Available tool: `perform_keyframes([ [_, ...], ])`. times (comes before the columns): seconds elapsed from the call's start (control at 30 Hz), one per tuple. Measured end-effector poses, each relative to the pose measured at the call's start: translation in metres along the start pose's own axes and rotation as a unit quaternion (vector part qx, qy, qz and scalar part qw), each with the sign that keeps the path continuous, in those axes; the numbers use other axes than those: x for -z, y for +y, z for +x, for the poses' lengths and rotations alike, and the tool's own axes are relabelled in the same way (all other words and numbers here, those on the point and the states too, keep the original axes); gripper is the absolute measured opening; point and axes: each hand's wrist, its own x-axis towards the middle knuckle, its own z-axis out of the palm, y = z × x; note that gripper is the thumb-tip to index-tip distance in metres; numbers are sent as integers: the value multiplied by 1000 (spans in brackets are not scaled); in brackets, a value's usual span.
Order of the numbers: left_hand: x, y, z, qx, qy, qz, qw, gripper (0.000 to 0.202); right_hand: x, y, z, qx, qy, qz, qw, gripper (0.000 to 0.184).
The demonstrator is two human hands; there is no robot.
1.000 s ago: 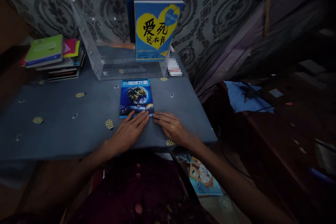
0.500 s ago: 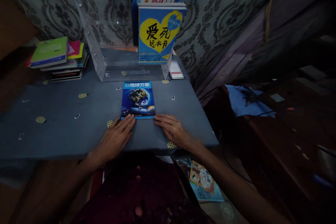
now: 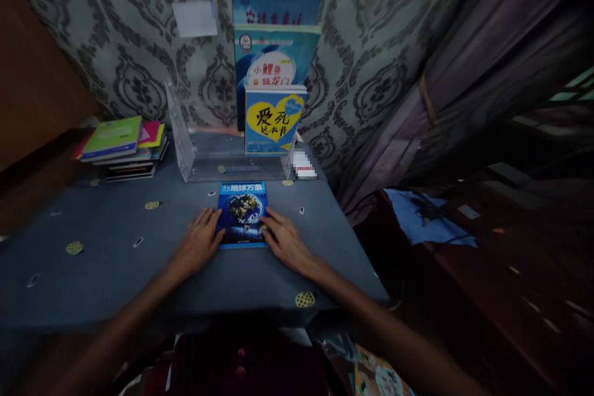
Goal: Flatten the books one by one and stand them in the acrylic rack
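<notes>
A blue book with a globe on its cover lies flat on the grey tablecloth, its title towards the rack. Against its left edge rests my left hand, palm down, fingers stretched forward and the thumb towards the cover. My right hand is at the opposite edge, its spread fingertips touching the cover's right side. Neither hand is wrapped round the book. Just beyond it stands a clear acrylic rack, with a blue and yellow book upright at its right end.
Taller blue picture books stand behind the rack. To the left is a stack of books. A blurred-out white item lies right of the rack. A curtain hangs beyond the right edge. Below the table is another book.
My hands have slid from the book's near corners up along its two sides. The view has tilted up, showing more wall and the tall books. The book still lies flat.
</notes>
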Motion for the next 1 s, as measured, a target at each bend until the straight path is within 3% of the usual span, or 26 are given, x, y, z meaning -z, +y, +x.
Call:
perform_keyframes([
  [0.1,-5,-3,16,25,6,-113,993,51,-11,1,7,5,28,5,1000,40],
  [0.17,-5,-5,24,76,15,-227,971,53,-14,3,8,-4,44,18,999,39],
  [0.23,-2,-8,31,151,24,-364,919,58,-15,6,8,-16,63,40,997,38],
  [0.33,2,-7,38,266,35,-530,804,65,-16,11,7,-22,87,79,993,39],
  [0.4,3,-3,42,309,3,-595,742,61,-17,13,7,-27,94,100,990,37],
  [0.53,8,10,46,308,-84,-659,681,40,-22,19,7,-51,114,123,984,43],
  [0.67,18,22,47,291,-90,-681,666,40,-33,34,10,-97,133,194,967,54],
  [0.8,29,30,48,247,-90,-685,679,45,-35,44,22,-153,137,316,926,56],
  [0.93,41,33,56,208,-73,-665,713,56,-10,36,42,-110,140,403,897,50],
  [1.0,46,34,64,175,-59,-645,742,60,8,27,49,-79,189,381,902,50],
])
